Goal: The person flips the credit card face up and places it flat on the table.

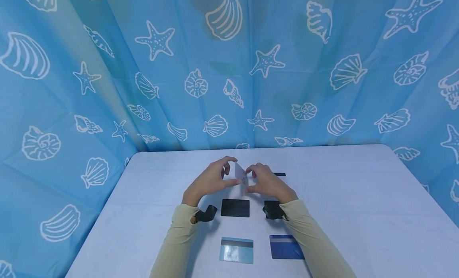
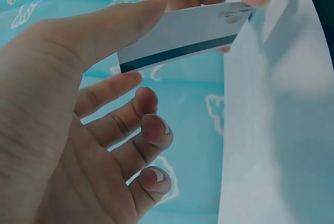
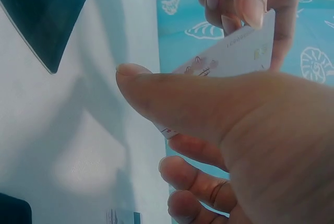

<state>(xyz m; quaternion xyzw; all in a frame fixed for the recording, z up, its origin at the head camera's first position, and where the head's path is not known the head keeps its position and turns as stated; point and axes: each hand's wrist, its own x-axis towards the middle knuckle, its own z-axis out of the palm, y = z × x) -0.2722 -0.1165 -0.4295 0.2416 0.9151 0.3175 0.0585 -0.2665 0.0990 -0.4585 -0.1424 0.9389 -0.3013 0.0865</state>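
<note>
Head view shows you've got both hands on one white card (image 1: 240,173), standing up on edge over the far part of the white surface (image 1: 358,182). Your left hand (image 1: 212,177) pinches one end between thumb and forefinger, and your right hand (image 1: 267,180) has the other end the same way, so neither one is spread wide. From the left wrist you can see a dark stripe along the card's lower edge, with your other left fingers loosely bent and off it. Right wrist gives you the other side, with reddish print and some small digits.

Closer to you there's a black card (image 1: 235,208) lying flat between your wrists, then a light blue card (image 1: 236,252) with a grey stripe nearer still. Right of that one is a dark blue card (image 1: 285,248), partly hidden by your right sleeve (image 1: 315,242). Some dark strip (image 1: 280,174) pokes out past your right hand, can't tell what it belongs to. Blue seashell curtain (image 1: 305,82) behind everything.
</note>
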